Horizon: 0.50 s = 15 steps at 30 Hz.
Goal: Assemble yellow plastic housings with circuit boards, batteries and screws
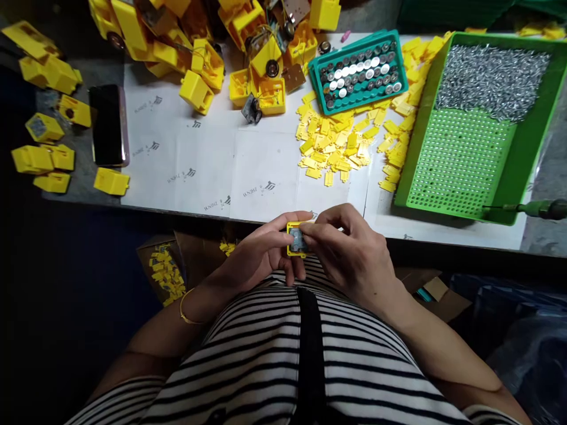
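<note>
Far left, boxy yellow plastic housings [32, 158] on the dark tabletop [80, 200]. Next, a black-screened phone [107, 125], flat, a yellow housing just below its lower end. Below the table edge, an open brown cardboard box [148, 260] with small yellow pieces in it. On the white printed sheets [204, 153], toward the far side, a heap of yellow housings with wires and dark parts [177, 35].

Left hand [261, 254]: partly curled, thumb and fingers on the left side of the small open yellow plastic case with grey insert [296, 239]. The case is in front of the striped shirt, near the table edge. Right hand [354, 251]: mostly closed, thumb and fingertips pinched at the case's right side; exact contact hidden.

Beyond the hands, loose flat yellow plastic pieces [332, 141]. A teal plastic tray [358, 74] of round silver cells sits beside them, slightly tilted. Right, a green perforated plastic basket [460, 162], silver small metal parts [491, 79] at its far end. Far right, a green-handled screwdriver [538, 208], its shaft over the basket's near edge.
</note>
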Tool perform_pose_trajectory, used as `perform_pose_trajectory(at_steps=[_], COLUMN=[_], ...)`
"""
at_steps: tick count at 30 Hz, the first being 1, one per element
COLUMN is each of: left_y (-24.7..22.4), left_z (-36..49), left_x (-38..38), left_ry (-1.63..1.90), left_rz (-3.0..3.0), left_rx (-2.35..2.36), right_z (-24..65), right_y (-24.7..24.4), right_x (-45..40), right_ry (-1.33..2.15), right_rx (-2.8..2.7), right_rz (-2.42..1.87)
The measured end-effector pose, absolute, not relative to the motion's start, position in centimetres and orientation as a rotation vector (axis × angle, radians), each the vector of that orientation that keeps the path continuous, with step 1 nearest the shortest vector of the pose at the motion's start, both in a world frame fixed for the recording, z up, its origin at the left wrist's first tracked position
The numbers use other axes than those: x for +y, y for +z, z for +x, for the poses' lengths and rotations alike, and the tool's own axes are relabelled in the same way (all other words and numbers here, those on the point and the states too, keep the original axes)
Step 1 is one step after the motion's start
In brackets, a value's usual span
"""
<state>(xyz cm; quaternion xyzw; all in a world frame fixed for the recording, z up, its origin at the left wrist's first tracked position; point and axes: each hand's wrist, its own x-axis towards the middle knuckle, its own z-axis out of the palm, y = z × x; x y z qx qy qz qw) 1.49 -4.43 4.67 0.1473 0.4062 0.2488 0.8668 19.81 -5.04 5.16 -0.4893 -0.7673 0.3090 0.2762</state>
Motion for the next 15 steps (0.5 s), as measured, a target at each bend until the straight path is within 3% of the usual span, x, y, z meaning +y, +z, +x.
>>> perform_pose_trajectory(at_steps=[15], left_y=[3.2], left_z=[3.3], left_x=[-5.0], left_ry=[0.618], left_rz=[0.644], left_rx=[1.139], right_z=[19.6], right_y=[4.1], right_x=[-5.0], right_ry=[0.617], right_rx=[-2.073], right_rz=[-1.265])
